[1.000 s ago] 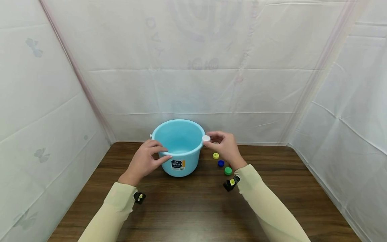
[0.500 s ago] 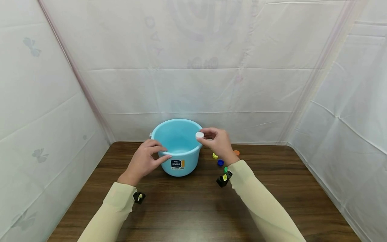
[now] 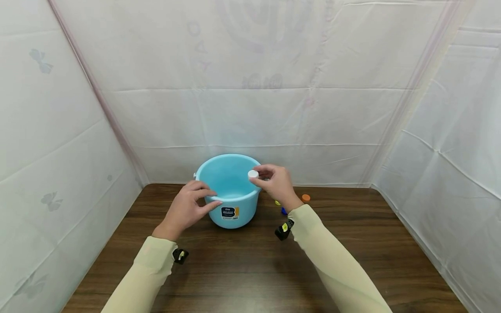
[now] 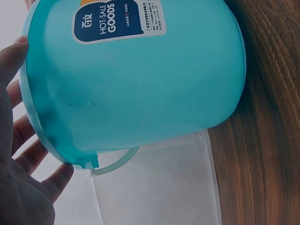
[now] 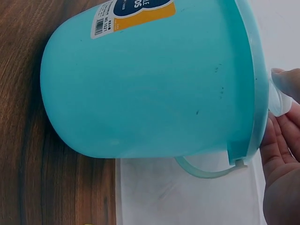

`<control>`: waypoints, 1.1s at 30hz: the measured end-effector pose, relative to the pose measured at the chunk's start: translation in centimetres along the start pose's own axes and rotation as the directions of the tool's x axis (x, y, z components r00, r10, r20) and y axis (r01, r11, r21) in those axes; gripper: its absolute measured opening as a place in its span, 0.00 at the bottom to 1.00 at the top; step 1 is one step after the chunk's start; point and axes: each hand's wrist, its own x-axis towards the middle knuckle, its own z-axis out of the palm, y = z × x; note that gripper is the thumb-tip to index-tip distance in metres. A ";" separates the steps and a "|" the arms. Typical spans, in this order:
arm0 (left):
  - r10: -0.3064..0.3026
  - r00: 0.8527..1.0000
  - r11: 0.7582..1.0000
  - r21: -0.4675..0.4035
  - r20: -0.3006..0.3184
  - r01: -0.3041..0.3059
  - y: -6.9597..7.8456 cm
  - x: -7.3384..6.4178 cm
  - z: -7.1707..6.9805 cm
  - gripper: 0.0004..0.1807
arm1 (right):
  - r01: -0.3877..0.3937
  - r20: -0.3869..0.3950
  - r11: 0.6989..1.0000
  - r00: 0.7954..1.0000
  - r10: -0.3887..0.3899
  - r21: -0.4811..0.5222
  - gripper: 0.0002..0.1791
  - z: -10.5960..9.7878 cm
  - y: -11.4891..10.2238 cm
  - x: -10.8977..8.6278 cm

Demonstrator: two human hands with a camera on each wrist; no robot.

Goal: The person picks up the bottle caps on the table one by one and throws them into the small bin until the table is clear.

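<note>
A light-blue bucket [image 3: 238, 204] with a label on its front stands upright on the table. My left hand [image 3: 187, 210] holds its front left rim, fingers over the edge and thumb outside. In the left wrist view, the left hand's thumb [image 4: 13, 56] meets the rim. Above the bucket's right side, my right hand [image 3: 277, 184] pinches a white bottle cap [image 3: 253, 174] between thumb and fingers. That cap [image 5: 280, 101] shows partly behind the rim in the right wrist view. The visible part of the bucket's inside holds nothing.
Right of the bucket lie an orange cap [image 3: 305, 198], a blue cap [image 3: 284, 211] and a yellow cap [image 3: 277, 202], the last two partly behind the right wrist. White sheets [image 3: 250, 117] enclose the wooden table [image 3: 235, 269] at the back and sides.
My right hand has carried the white cap leftward from beside the bucket's right rim to over its opening. The right forearm now hides the green cap. The left hand stays at the rim.
</note>
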 end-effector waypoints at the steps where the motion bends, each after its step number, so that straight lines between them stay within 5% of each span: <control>1: -0.001 1.000 1.000 -0.001 0.001 0.001 0.0 0.0 0.0 0.13 | -0.002 0.000 1.000 1.000 0.002 0.001 0.19 0.1 0.0 0.1; 33: -0.018 1.000 1.000 0.002 0.018 0.018 0.0 0.1 0.0 0.14 | -0.017 0.028 1.000 0.999 0.017 -0.005 0.19 1.4 0.3 1.9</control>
